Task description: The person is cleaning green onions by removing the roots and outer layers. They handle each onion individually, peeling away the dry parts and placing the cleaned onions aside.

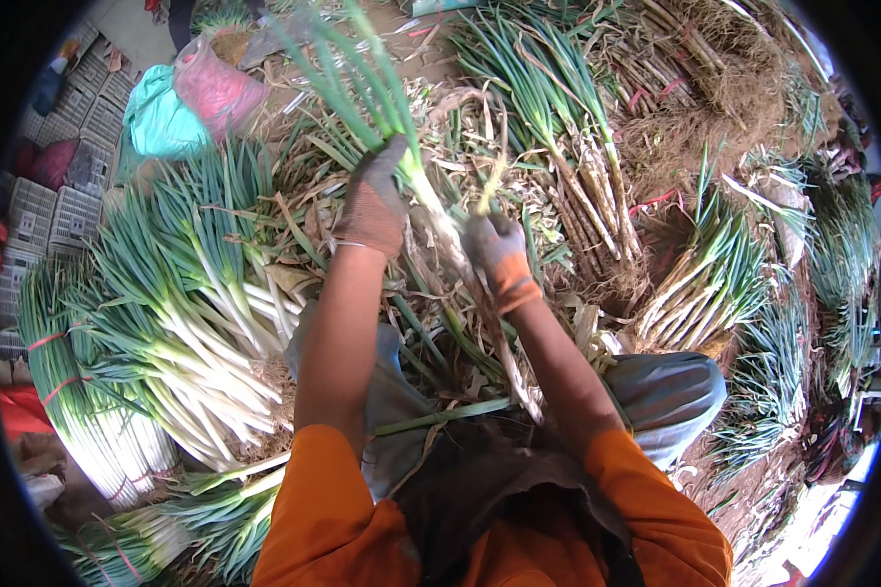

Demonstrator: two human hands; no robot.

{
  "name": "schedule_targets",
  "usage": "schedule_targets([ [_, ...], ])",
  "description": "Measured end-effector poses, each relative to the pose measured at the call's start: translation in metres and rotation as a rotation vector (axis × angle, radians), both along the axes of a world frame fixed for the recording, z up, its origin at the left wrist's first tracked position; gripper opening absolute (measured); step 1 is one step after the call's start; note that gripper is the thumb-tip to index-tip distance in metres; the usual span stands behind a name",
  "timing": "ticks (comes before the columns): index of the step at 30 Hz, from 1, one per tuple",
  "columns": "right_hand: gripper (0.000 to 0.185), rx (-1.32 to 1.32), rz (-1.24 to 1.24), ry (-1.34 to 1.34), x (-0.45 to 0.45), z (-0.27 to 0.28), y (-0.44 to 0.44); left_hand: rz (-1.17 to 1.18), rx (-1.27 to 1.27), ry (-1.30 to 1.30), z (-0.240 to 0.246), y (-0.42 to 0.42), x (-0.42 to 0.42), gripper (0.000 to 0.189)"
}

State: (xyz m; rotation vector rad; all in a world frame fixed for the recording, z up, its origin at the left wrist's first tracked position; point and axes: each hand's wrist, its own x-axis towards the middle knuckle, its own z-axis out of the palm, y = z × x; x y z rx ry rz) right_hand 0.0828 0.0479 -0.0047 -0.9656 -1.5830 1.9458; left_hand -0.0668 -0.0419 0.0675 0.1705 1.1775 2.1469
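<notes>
My left hand (373,198), in a grey and brown work glove, grips a large green onion (434,205) where its white shank meets the green leaves. The leaves point up and away and are blurred. The soil-stained lower shank slants down towards my lap. Close beside the shank, my right hand (501,257) is closed in a grey and orange glove. From its fist rises a yellowish, withered leaf strip (493,185); whether it is still joined to the stalk is hidden. Beneath both hands lies a heap of dry leaf scraps (440,293).
Green onions with clean white shanks (213,345) lie at my left, near banded bundles (66,381). Uncleaned onions (587,169) lie ahead right, with another pile (705,286) near my knee. Plastic crates (51,213) and a turquoise bag (163,114) stand far left.
</notes>
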Motion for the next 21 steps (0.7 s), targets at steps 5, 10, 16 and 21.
schedule_targets([
  [5, 0.034, 0.142, 0.098, -0.532, 0.116, -0.088, 0.02, -0.14, 0.209, -0.133, 0.018, -0.025, -0.02, 0.032],
  [10, 0.039, 0.713, 0.18, -0.962, 0.172, -0.072, 0.048, -0.343, 0.561, -0.172, 0.039, -0.031, -0.023, 0.033],
  [16, 0.036, 0.279, 0.413, -0.019, 0.065, 0.046, 0.021, -0.5, 0.679, -0.204, 0.034, -0.02, -0.003, 0.044],
  [21, 0.045, -0.009, 0.648, -0.015, 0.015, 0.1, 0.0, -0.617, 0.466, -0.106, 0.035, -0.006, 0.01, 0.06],
])
